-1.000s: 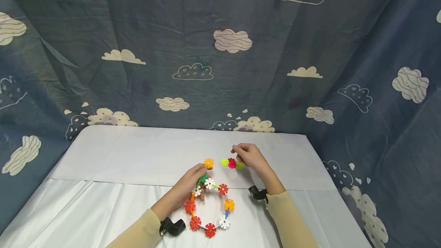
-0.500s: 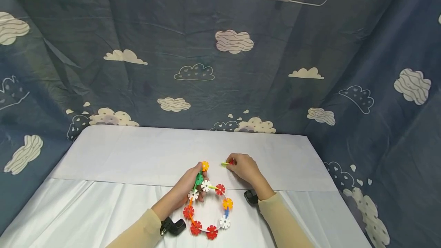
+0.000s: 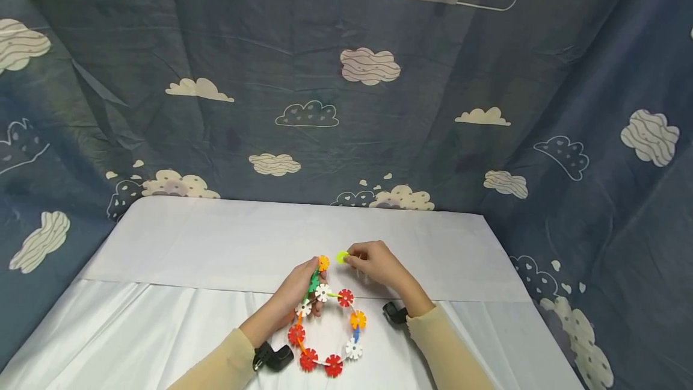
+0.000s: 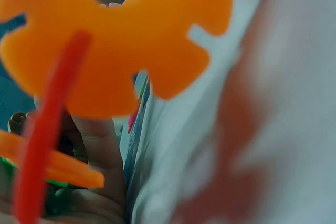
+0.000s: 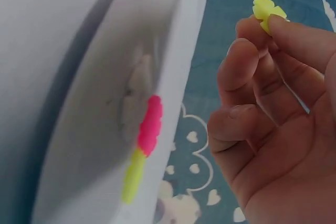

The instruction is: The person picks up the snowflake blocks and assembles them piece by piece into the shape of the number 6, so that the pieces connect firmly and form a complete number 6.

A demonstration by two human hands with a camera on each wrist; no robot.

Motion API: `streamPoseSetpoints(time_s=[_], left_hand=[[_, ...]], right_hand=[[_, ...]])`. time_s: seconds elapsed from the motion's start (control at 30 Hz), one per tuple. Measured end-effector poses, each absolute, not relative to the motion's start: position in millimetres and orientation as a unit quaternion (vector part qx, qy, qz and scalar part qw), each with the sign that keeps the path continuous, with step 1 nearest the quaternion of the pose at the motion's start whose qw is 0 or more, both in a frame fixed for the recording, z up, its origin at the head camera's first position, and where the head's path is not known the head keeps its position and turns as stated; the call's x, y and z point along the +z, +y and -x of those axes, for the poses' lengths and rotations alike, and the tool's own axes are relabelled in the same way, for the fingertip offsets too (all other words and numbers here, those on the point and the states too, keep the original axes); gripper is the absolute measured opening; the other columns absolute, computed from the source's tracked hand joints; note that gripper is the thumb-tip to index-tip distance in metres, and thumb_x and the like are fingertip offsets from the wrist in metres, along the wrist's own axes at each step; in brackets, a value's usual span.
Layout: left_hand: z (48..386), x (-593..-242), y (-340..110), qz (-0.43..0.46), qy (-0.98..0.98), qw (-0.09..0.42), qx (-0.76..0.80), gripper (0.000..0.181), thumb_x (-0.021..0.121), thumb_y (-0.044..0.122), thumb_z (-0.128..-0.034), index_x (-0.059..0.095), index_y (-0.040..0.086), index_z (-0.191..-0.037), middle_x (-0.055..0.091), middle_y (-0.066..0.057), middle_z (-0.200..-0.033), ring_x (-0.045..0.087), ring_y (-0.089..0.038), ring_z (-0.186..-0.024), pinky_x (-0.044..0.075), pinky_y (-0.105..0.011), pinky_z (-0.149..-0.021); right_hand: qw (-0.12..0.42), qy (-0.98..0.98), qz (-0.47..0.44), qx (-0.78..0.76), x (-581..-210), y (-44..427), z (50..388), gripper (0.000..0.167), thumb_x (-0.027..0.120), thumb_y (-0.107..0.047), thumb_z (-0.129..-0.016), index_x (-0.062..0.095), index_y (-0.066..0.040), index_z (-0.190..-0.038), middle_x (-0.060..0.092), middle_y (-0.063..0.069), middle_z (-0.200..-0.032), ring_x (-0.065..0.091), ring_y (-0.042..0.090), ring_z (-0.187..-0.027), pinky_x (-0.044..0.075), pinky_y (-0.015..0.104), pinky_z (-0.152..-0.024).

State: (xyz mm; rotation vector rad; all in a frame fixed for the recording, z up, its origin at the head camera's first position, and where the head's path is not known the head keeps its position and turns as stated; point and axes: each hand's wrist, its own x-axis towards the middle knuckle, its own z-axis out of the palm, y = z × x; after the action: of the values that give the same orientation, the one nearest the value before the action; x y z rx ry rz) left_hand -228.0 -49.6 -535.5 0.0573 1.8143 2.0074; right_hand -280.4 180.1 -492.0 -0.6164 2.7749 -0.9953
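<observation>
My left hand (image 3: 295, 294) grips the upper left of a ring of interlocking plastic snowflake discs (image 3: 334, 367). Red, white, orange, green and blue pieces make up the ring. An orange disc (image 3: 323, 263) sticks up at the fingertips. Close to the left wrist camera, an orange disc (image 4: 157, 51) and an edge-on red one (image 4: 44, 135) cover part of the hand. Between thumb and fingertip, my right hand (image 3: 381, 265) pinches a single yellow snowflake disc (image 3: 341, 257), held just right of the orange disc and apart from it. The other right fingers are loosely bent in the right wrist view.
Beneath the right hand, a pink disc (image 5: 150, 126), a yellow disc (image 5: 133, 176) and a blurred pale disc (image 5: 135, 98) lie on the white table (image 3: 216, 245). A dark cloud-print curtain (image 3: 243, 77) hangs behind and beside the table.
My right hand has come down to the loose discs, picked up the yellow one and moved left with it. The left hand still holds the ring, which has tilted slightly.
</observation>
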Motion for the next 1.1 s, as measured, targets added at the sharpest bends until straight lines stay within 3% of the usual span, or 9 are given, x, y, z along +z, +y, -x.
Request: streamPoseSetpoints(time_s=[0.43, 0.8, 1.1], left_hand=[[227, -534, -50, -0.026, 0.653, 0.215, 0.726, 0.059, 0.035, 0.056, -0.1133, 0.055, 0.001, -0.12, 0.062, 0.0, -0.088, 0.057, -0.01, -0.049, 0.057, -0.029, -0.05], [227, -535, -50, -0.031, 0.657, 0.212, 0.722, 0.053, 0.034, 0.049, -0.1151, 0.056, 0.001, -0.118, 0.061, 0.0, -0.087, 0.056, -0.01, -0.049, 0.055, -0.028, -0.049], [227, -536, -50, -0.043, 0.674, 0.206, 0.708, 0.05, 0.033, 0.047, -0.1157, 0.056, 0.003, -0.112, 0.06, 0.0, -0.083, 0.051, -0.01, -0.048, 0.05, -0.027, -0.048]], right_hand=[[-0.038, 0.933, 0.284, -0.218, -480, 166, 267, 0.009, 0.076, -0.025, -0.1, 0.082, -0.019, -0.101, 0.074, -0.008, -0.082, 0.052, 0.001, -0.065, 0.047, 0.02, -0.061], [-0.162, 0.906, 0.365, -0.143, -485, 158, 260, 0.003, 0.078, -0.018, -0.097, 0.081, -0.018, -0.098, 0.079, -0.007, -0.09, 0.072, 0.006, -0.078, 0.061, 0.026, -0.075], [-0.134, 0.896, 0.383, -0.18, -487, 154, 259, 0.008, 0.073, -0.009, -0.1, 0.08, -0.014, -0.101, 0.081, -0.003, -0.096, 0.076, 0.009, -0.087, 0.063, 0.026, -0.082]])
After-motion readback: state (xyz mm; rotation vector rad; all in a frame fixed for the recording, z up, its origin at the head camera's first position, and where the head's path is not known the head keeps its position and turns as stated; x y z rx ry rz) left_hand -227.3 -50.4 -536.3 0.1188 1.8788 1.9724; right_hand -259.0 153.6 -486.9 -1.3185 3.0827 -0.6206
